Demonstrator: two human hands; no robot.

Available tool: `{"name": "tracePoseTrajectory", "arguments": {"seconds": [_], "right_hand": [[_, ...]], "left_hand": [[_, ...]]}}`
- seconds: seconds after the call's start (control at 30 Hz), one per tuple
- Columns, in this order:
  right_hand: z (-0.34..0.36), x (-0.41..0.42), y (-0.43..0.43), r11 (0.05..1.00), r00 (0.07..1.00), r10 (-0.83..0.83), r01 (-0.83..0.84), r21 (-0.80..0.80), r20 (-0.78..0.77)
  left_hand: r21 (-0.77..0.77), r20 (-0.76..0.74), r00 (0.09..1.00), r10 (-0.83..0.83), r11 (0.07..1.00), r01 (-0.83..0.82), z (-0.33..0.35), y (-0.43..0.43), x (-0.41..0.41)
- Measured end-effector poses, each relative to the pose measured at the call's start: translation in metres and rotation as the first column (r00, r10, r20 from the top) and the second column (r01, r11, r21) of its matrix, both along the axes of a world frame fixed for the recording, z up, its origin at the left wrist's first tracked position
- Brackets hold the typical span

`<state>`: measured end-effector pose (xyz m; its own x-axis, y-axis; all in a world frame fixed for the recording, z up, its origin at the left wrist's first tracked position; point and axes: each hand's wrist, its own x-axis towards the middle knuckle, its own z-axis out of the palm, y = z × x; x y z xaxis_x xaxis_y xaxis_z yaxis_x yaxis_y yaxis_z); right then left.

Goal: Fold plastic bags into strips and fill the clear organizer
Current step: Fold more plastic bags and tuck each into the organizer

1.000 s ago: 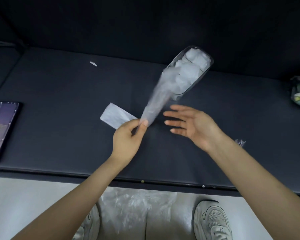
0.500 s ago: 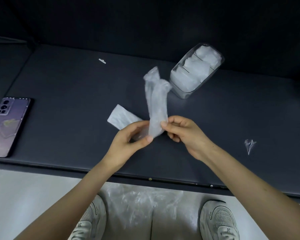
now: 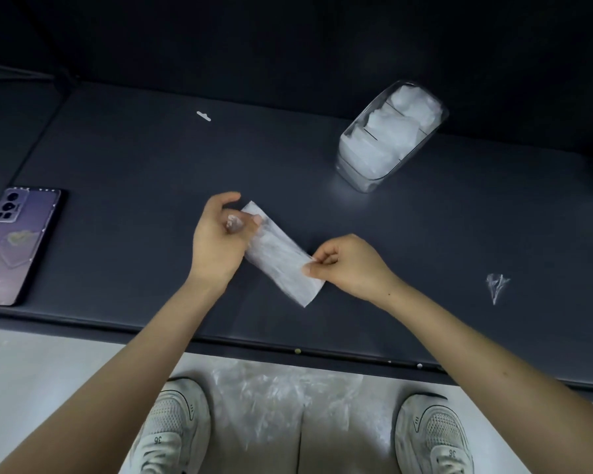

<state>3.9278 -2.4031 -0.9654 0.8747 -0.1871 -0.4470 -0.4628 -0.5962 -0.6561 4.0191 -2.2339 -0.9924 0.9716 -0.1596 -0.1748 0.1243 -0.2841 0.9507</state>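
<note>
My left hand (image 3: 220, 241) has its thumb and fingers curled on the far end of a folded plastic bag strip (image 3: 278, 258), where a bit of the film bunches up. My right hand (image 3: 350, 265) pinches the strip's right edge near its other end between thumb and forefinger, the remaining fingers tucked in. The strip runs flat and slanted between my hands, from upper left to lower right, low over the dark bench (image 3: 117, 200); I cannot tell whether it touches the surface.

The clear organizer (image 3: 391, 135) stands at the back right of the bench, well apart from my hands, its divided sections packed with white folded bags. A phone (image 3: 14, 244) lies face down near the left edge. A crumpled scrap of clear film (image 3: 497, 285) sits to my right, and a small white sliver (image 3: 203, 115) lies towards the back. Below the bench, loose plastic bags (image 3: 281, 395) lie on the floor between my shoes (image 3: 172, 425).
</note>
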Motion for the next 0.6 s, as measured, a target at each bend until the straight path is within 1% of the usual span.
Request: {"name": "tracePoseTrajectory", "arguments": {"seconds": [0.07, 0.1, 0.13, 0.17, 0.2, 0.23, 0.27, 0.3, 0.33, 0.37, 0.4, 0.47, 0.53, 0.57, 0.6], "right_hand": [[0.003, 0.002, 0.001, 0.999, 1.000, 0.019, -0.020, -0.049, -0.017], [0.004, 0.002, 0.002, 0.998, 1.000, 0.020, -0.021, -0.056, -0.023], [0.005, 0.003, 0.001, 0.998, 0.999, 0.018, -0.020, -0.054, -0.027], [0.006, 0.003, 0.001, 0.999, 0.999, 0.017, -0.018, -0.048, -0.031], [0.008, 0.003, 0.000, 0.999, 0.999, 0.018, -0.019, -0.039, -0.035], [0.008, 0.003, -0.001, 0.999, 0.999, 0.021, -0.022, -0.029, -0.039], [0.009, 0.003, -0.003, 0.999, 0.999, 0.027, -0.028, -0.021, -0.044], [0.011, 0.003, -0.004, 0.999, 0.998, 0.035, -0.036, -0.018, -0.051], [0.012, 0.002, -0.005, 0.999, 0.998, 0.045, -0.046, -0.021, -0.053], [0.013, 0.002, -0.006, 0.998, 0.997, 0.053, -0.055, -0.030, -0.050], [0.013, 0.001, -0.008, 0.997, 0.997, 0.060, -0.062, -0.041, -0.045], [0.012, -0.001, -0.012, 0.996, 0.997, 0.066, -0.069, -0.048, -0.049], [0.008, -0.007, -0.018, 0.999, 0.998, 0.032, -0.033, -0.017, -0.051], [0.006, -0.011, -0.020, 1.000, 1.000, -0.012, 0.011, -0.010, -0.025], [0.004, -0.016, -0.019, 0.996, 0.997, -0.069, 0.071, -0.044, 0.046]], "left_hand": [[0.131, 0.109, 0.993, -0.044, 0.991, 0.029, 0.000, -0.001, 0.002], [0.190, 0.187, 0.980, -0.065, 0.981, 0.029, 0.000, 0.000, 0.002], [0.263, 0.318, 0.942, -0.110, 0.965, 0.024, 0.000, 0.002, 0.003], [0.354, 0.457, 0.866, -0.201, 0.935, 0.030, 0.000, 0.004, 0.003], [0.439, 0.574, 0.757, -0.311, 0.898, 0.036, -0.001, 0.006, 0.002], [0.502, 0.644, 0.641, -0.417, 0.863, 0.058, -0.003, 0.008, 0.001], [0.556, 0.658, 0.548, -0.517, 0.824, 0.111, -0.005, 0.009, -0.001], [0.607, 0.631, 0.485, -0.605, 0.775, 0.177, -0.007, 0.009, -0.004], [0.659, 0.576, 0.449, -0.683, 0.713, 0.239, -0.009, 0.008, -0.008], [0.707, 0.510, 0.432, -0.744, 0.648, 0.283, -0.013, 0.006, -0.012], [0.744, 0.447, 0.433, -0.783, 0.594, 0.306, -0.016, 0.005, -0.016], [0.790, 0.354, 0.464, -0.812, 0.525, 0.317, -0.023, 0.002, -0.023], [0.824, 0.314, 0.490, -0.813, 0.490, 0.285, -0.027, -0.001, -0.029], [0.834, 0.308, 0.502, -0.808, 0.483, 0.265, -0.028, -0.003, -0.032], [0.839, 0.310, 0.516, -0.798, 0.485, 0.247, -0.028, -0.005, -0.035]]}}
